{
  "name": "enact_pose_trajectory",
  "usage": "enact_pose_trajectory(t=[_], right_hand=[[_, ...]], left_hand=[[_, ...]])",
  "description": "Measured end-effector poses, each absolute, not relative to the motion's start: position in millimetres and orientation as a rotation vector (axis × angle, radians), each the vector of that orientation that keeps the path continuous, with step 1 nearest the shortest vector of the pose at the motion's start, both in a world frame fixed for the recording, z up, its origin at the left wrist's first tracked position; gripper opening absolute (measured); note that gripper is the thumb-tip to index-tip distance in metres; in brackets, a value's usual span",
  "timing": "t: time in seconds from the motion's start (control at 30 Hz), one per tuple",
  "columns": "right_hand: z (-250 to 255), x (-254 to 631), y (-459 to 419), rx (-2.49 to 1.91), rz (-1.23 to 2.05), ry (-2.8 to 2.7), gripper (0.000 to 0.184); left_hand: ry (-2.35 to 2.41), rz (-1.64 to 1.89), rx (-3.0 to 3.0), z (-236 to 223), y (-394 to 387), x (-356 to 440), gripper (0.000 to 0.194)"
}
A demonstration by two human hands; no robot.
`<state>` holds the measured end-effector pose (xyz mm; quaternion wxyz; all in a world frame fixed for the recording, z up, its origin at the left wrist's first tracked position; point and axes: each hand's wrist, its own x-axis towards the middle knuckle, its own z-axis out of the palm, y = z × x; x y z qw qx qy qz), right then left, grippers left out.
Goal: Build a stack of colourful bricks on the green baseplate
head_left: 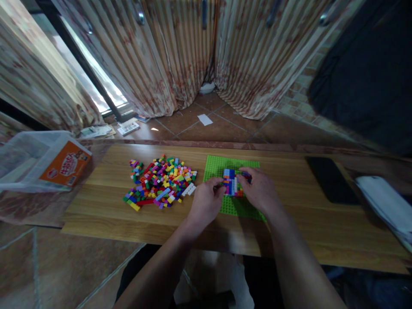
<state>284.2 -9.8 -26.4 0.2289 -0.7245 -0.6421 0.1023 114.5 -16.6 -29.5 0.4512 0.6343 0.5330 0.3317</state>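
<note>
A block of joined toy bricks [230, 182], mostly blue, white, purple and orange, is between my two hands over the green baseplate [231, 208]. My left hand [207, 196] grips its left side, thumb and fingers closed together. From the right, my right hand [257, 186] has its thumb and fingers closed on the block's other side. Whether the block sits on the baseplate or is lifted a little, I cannot tell. My fingers hide its side edges. A pile of loose bricks [164, 180] in many colours lies left of the baseplate.
On the wooden table [135, 229], a black phone-like slab [333, 179] lies at the right, near a stack of white paper [388, 204]. At the far left stands a clear plastic bin [28, 150] with an orange label. Striped curtains [154, 56] hang behind the table.
</note>
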Motion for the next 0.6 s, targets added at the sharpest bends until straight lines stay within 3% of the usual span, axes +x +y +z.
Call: enact_pose_trajectory(t=[0.33,0.6], right_hand=[[-21.0,279.8,-8.8,-2.029,0.301,-1.786,0.032],[-23.6,280.7,-7.1,-2.046,0.310,-1.778,0.031]], left_hand=[[1.181,0.882,1.060,-43.9,-1.6,118.6,0.023],[1.182,0.828,1.075,-36.8,-0.8,118.5,0.020]])
